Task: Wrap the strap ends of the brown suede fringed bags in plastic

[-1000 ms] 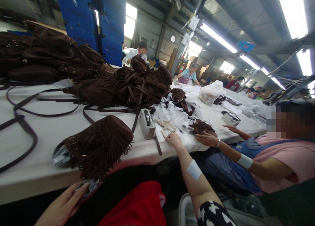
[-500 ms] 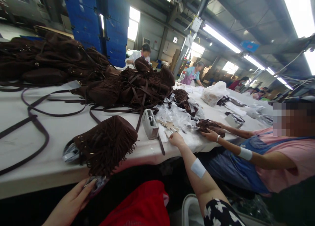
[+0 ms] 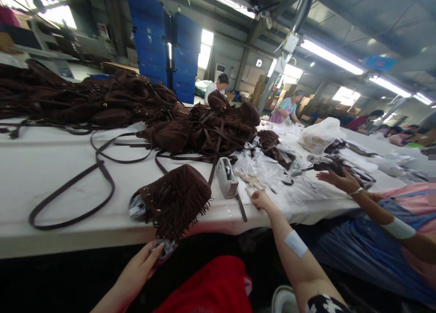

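A dark brown fringed bag (image 3: 182,192) lies at the table's near edge, its grey patterned lining showing at the left end. Below its fringe, my left hand (image 3: 145,260) is closed on a shiny grey patterned piece (image 3: 167,249), which seems to belong to the bag. My right hand (image 3: 264,200) pinches a thin beige strip (image 3: 248,193) over the table. Just beyond it lie more beige strips (image 3: 254,181), crossed in a small pile. A grey tape dispenser (image 3: 226,177) stands between the bag and my right hand, with a dark strap end (image 3: 241,207) beside it.
Brown bags (image 3: 173,133) with long straps are heaped across the back of the white table (image 3: 68,213). Clear plastic wrapping (image 3: 262,163) lies behind the strips. At right, a co-worker's hand (image 3: 340,181) is over a dark wrapped item. A white bin (image 3: 285,299) stands below.
The view has swung left, so the table's things sit further right. My right fingers have curled in on the beige strip. The co-worker's brown bag has left the near edge.
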A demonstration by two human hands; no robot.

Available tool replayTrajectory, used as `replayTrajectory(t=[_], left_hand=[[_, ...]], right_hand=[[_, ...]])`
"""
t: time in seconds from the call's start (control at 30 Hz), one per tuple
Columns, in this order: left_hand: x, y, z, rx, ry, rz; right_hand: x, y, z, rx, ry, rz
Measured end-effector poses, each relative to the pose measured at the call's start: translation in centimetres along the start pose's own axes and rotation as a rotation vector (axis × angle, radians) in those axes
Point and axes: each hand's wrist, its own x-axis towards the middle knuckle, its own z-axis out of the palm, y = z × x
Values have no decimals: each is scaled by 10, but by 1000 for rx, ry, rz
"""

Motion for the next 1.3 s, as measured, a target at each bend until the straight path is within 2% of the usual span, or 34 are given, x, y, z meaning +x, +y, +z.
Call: replayTrajectory(t=[0.17, 0.33, 0.47, 0.63, 0.77, 1.03, 1.3], left_hand=[[5, -5, -4, 28, -23, -28], [4, -4, 0, 17, -26, -11], [4, -5, 0, 8, 13, 2], [8, -6, -3, -5, -32, -56], [8, -4, -4, 36, -44, -54], [6, -6, -5, 38, -72, -35], [12, -15, -7, 61, -66, 19]], right_hand=[[2, 2, 0, -1, -84, -16], [4, 2, 1, -25, -90, -9], [0, 2, 2, -81, -16, -42], [-15, 1, 9, -185, 169, -98], [-29, -1, 18, -249, 256, -126], [-34, -7, 26, -330, 256, -161], [-36, -8, 23, -257, 314, -159]])
